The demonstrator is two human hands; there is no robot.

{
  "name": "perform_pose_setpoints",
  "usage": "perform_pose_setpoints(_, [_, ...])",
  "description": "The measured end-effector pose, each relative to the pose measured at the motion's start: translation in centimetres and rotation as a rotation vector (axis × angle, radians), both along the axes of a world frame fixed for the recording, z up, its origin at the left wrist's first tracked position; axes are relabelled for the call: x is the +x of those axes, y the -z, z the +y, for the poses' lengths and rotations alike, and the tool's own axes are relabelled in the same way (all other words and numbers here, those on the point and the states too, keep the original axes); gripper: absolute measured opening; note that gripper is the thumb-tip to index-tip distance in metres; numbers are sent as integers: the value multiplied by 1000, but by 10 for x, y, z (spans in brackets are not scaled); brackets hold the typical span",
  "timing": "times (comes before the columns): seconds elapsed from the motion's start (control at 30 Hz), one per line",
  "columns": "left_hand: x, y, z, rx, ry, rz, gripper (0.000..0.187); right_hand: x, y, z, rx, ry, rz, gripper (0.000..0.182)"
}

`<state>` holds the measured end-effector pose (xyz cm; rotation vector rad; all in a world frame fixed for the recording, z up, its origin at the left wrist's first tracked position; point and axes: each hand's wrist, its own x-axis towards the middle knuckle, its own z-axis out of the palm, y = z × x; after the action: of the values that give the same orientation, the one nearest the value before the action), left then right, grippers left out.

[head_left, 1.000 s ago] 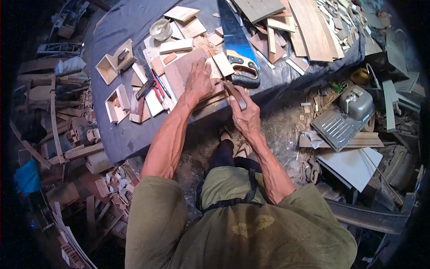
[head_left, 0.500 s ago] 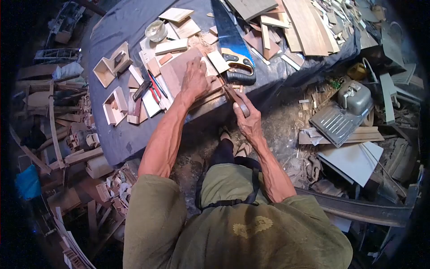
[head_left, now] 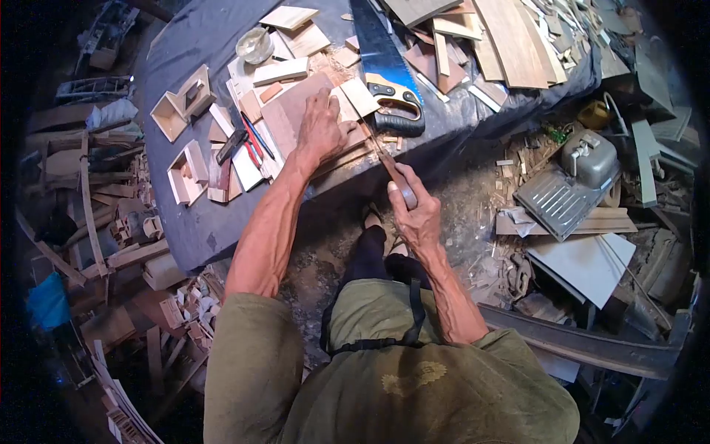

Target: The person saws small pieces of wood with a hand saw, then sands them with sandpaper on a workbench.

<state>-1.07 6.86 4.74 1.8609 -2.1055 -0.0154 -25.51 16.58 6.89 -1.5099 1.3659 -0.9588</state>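
Wood board (head_left: 296, 111), reddish-brown, lies flat near the front edge of the table (head_left: 200, 222), which is covered in dark cloth. My left hand (head_left: 322, 129) sits on top of the board, palm down, fingers spread a bit and pressing on it, thumb toward the right edge. Thin strips of wood (head_left: 347, 159) run under and just in front of that hand, along the table edge. My right hand (head_left: 421, 218) is off the table, below and to the right of the board, fist wrapped around the handle of a small hand tool (head_left: 396, 177); its narrow blade angles up-left and its tip meets the right edge of the wood just beside my left thumb. Cannot tell exactly what kind of blade it is. Big handsaw (head_left: 384, 63) with a black handle lies on the table just right of the board, not touched. Small open wooden boxes (head_left: 181, 111) are left of the board, well apart from my hands. Pencils and a dark tool (head_left: 248, 144) lie between boxes and board. Metal sink (head_left: 573, 181) sits on the floor to the right, among scraps.
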Motion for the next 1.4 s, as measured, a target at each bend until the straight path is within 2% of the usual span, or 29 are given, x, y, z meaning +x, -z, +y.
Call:
perform_pose_setpoints(0.03, [0, 0, 0, -4, 0, 0, 62, -1, 4, 2, -22, -8, -1, 36])
perform_pose_setpoints(0.13, [-2, 2, -1, -26, -5, 4, 62, 0, 17, -4, 151, 88, -335, 37])
perform_pose_setpoints(0.17, [-1, 3, 0, -36, -15, 5, 62, -5, 15, -6, 357, 101, -397, 38])
perform_pose_setpoints(0.27, [2, -2, -2, 31, -9, 17, 61, -2, -4, -3, 254, 60, -314, 39])
perform_pose_setpoints(0.3, [2, -4, -3, 56, -13, 27, 59, 0, -14, 2, 277, 17, -161, 39])
perform_pose_setpoints(0.4, [7, -6, -4, 97, -12, 36, 54, 3, -18, 13, -31, -33, 71, 39])
perform_pose_setpoints(0.53, [6, -1, -4, 53, 15, 41, 55, 6, -17, 8, -7, -14, -34, 37])
perform_pose_setpoints(0.7, [5, -3, -4, 60, 11, 45, 55, 39, -10, -41, -74, -14, -109, 35])
perform_pose_setpoints(1.0, [5, -1, -3, 63, 11, 16, 57, 13, -26, -12, 13, -20, -30, 38])
perform_pose_setpoints(1.03, [5, -1, -6, 54, 6, 17, 57, 21, -25, -22, -66, -6, -17, 36])
perform_pose_setpoints(1.13, [3, -1, -1, 59, 2, 17, 56, 38, -42, -49, 68, -87, -3, 33])
perform_pose_setpoints(1.2, [3, -3, -3, 62, 7, 12, 55, 34, -39, -49, 104, -90, -20, 31])
perform_pose_setpoints(1.27, [4, -3, -3, 69, -1, -10, 56, 30, -25, -45, -22, -76, -20, 32])
perform_pose_setpoints(1.4, [2, -7, -4, 131, -23, -18, 56, 18, 11, -20, -60, -19, -91, 34])
